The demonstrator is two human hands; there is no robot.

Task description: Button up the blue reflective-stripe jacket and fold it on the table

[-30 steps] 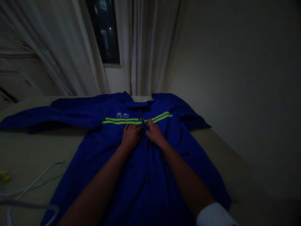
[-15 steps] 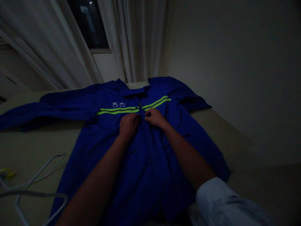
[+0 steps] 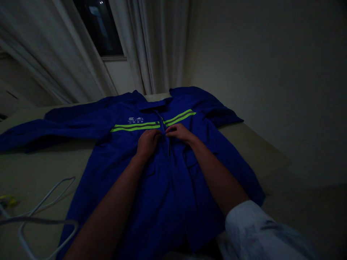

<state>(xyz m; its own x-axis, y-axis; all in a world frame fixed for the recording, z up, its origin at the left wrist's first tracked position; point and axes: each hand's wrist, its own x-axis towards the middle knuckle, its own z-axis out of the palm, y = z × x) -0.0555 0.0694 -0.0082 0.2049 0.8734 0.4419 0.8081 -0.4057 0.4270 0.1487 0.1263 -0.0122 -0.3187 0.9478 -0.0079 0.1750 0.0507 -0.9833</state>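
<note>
The work jacket (image 3: pixel 162 202) lies spread on the table (image 3: pixel 252 151), its collar toward the curtains (image 3: pixel 165 43) at twelve o'clock. The window (image 3: pixel 99 25) sits at eleven, and a wire hanger (image 3: pixel 40 220) lies on the table at eight, beside the jacket.

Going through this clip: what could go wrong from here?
The room is dim, so on the dark blue jacket a misaligned front closure could go unnoticed under the left hand and right hand. Tugging might pull the reflective stripes out of line. The white hanger lying beside the jacket could perhaps snag the fabric.
</note>
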